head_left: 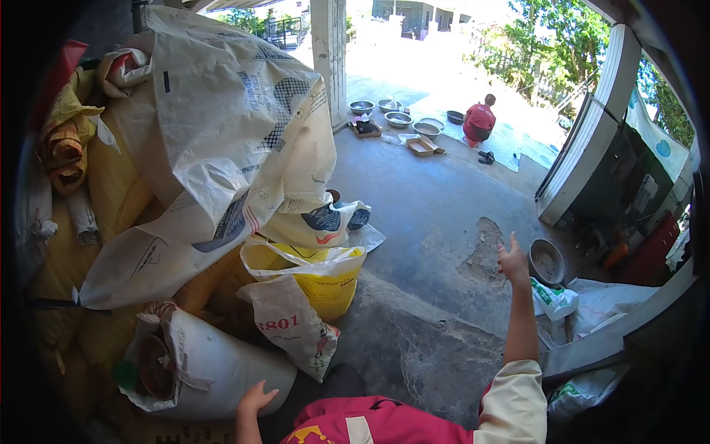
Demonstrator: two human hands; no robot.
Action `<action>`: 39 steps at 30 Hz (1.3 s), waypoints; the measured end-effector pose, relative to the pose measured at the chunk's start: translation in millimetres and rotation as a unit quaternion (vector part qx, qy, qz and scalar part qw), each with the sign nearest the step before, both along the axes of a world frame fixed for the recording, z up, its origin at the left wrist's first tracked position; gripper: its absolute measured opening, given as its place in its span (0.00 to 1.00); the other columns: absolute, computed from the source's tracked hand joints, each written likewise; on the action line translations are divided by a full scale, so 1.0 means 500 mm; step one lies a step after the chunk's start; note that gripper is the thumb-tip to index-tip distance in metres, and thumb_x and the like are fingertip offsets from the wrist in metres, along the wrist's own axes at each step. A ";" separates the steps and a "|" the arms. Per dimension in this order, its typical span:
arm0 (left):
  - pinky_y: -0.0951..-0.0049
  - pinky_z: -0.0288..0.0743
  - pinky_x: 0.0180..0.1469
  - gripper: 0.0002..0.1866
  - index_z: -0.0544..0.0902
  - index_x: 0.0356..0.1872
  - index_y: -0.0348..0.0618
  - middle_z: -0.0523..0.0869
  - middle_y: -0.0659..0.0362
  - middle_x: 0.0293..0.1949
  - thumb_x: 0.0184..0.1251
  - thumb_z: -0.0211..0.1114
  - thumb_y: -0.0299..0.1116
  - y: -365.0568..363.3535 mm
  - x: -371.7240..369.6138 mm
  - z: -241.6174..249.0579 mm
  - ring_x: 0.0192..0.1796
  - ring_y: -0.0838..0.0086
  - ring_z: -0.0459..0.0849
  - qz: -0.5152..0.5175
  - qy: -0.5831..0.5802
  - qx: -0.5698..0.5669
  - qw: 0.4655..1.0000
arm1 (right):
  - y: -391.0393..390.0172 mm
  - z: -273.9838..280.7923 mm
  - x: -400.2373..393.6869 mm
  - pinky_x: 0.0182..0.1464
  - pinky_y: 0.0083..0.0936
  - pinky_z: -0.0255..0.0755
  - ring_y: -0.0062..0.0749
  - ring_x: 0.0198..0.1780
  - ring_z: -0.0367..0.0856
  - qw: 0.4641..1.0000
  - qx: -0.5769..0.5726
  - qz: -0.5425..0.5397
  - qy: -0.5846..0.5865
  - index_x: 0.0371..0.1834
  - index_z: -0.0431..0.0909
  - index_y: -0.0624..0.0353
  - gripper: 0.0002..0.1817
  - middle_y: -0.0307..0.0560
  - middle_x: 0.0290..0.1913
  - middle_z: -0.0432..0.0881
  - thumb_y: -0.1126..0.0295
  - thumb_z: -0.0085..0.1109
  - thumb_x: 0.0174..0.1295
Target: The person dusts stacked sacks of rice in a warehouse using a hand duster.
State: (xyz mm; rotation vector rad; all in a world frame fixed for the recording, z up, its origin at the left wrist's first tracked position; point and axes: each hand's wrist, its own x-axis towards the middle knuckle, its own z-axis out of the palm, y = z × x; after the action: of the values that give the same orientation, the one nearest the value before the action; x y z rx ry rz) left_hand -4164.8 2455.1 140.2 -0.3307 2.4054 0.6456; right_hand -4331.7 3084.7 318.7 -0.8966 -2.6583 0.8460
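Observation:
My right hand point(513, 260) is held out over the concrete floor, index finger stretched forward and nothing in it. A grey basin point(546, 260) sits on the floor just to its right. Low on the left, my left hand point(256, 399) is empty with its fingers apart, overlapping the side of a white sack point(229, 355) that lies tilted. A brown bowl point(157, 364) shows in the sack's mouth. Beyond that hand stand a white bag with red "801" print point(285, 325) and a yellow bag point(329, 288).
Large sacks point(122, 185) under a white plastic sheet point(214, 111) fill the left side. Several metal basins point(398, 119) and a cardboard box point(423, 146) stand ahead, near a crouching person in red point(481, 120). At right are a white pillar point(584, 133) and white bags point(603, 303).

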 end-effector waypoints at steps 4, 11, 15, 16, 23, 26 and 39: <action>0.64 0.63 0.59 0.41 0.61 0.62 0.37 0.71 0.41 0.55 0.53 0.59 0.55 0.080 -0.121 0.028 0.58 0.53 0.70 0.006 -0.025 -0.039 0.999 | 0.058 -0.314 -0.044 0.37 0.30 0.75 0.35 0.22 0.81 0.976 -0.112 0.042 -0.184 0.69 0.41 0.55 0.38 0.60 0.44 0.78 0.57 0.49 0.59; 0.64 0.67 0.56 0.39 0.61 0.62 0.39 0.74 0.44 0.53 0.53 0.59 0.54 0.302 -0.411 -0.020 0.55 0.56 0.73 -0.059 0.004 -0.037 0.998 | 0.072 -0.634 0.158 0.35 0.44 0.76 0.55 0.42 0.79 0.799 -0.356 0.048 -0.482 0.69 0.29 0.53 0.45 0.64 0.50 0.73 0.59 0.53 0.60; 0.65 0.70 0.51 0.37 0.62 0.61 0.39 0.80 0.48 0.44 0.54 0.59 0.51 0.442 -0.548 0.030 0.49 0.58 0.78 -0.066 -0.024 0.089 0.994 | 0.289 -0.829 0.297 0.45 0.43 0.70 0.50 0.40 0.80 0.764 -0.387 0.162 -0.490 0.69 0.34 0.51 0.40 0.59 0.50 0.75 0.54 0.48 0.62; 0.65 0.70 0.50 0.36 0.62 0.61 0.38 0.82 0.49 0.42 0.55 0.60 0.50 0.462 -0.570 0.018 0.47 0.59 0.79 -0.040 0.002 0.117 0.992 | 0.326 -0.813 0.274 0.44 0.44 0.70 0.50 0.39 0.81 0.776 -0.378 0.121 -0.490 0.69 0.35 0.52 0.40 0.59 0.50 0.75 0.54 0.48 0.62; 0.64 0.70 0.51 0.38 0.61 0.61 0.36 0.79 0.46 0.46 0.54 0.60 0.51 0.506 -0.615 0.003 0.49 0.57 0.77 -0.068 0.014 0.097 0.993 | 0.362 -0.676 0.116 0.37 0.43 0.74 0.49 0.38 0.80 0.820 -0.348 -0.106 -0.443 0.69 0.35 0.55 0.39 0.62 0.47 0.76 0.60 0.49 0.62; 0.62 0.68 0.54 0.40 0.59 0.62 0.37 0.75 0.43 0.51 0.53 0.59 0.53 0.511 -0.602 -0.059 0.52 0.54 0.76 -0.067 0.009 0.013 0.998 | 0.323 -0.624 -0.071 0.32 0.35 0.79 0.43 0.38 0.80 0.880 -0.357 -0.047 -0.309 0.69 0.40 0.57 0.37 0.61 0.44 0.75 0.67 0.51 0.61; 0.62 0.64 0.58 0.43 0.52 0.66 0.40 0.73 0.38 0.51 0.55 0.55 0.56 0.838 -0.800 -0.040 0.55 0.52 0.72 -0.034 0.005 0.037 0.999 | 0.617 -0.610 -0.472 0.26 0.29 0.76 0.41 0.27 0.81 0.914 -0.268 0.110 -0.285 0.67 0.44 0.63 0.34 0.57 0.36 0.79 0.66 0.49 0.62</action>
State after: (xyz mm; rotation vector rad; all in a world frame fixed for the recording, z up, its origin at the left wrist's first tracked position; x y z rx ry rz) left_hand -4564.6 2874.2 120.1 -0.2140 2.3842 0.7045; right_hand -4567.6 3393.1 13.7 -1.1091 -3.1165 1.6487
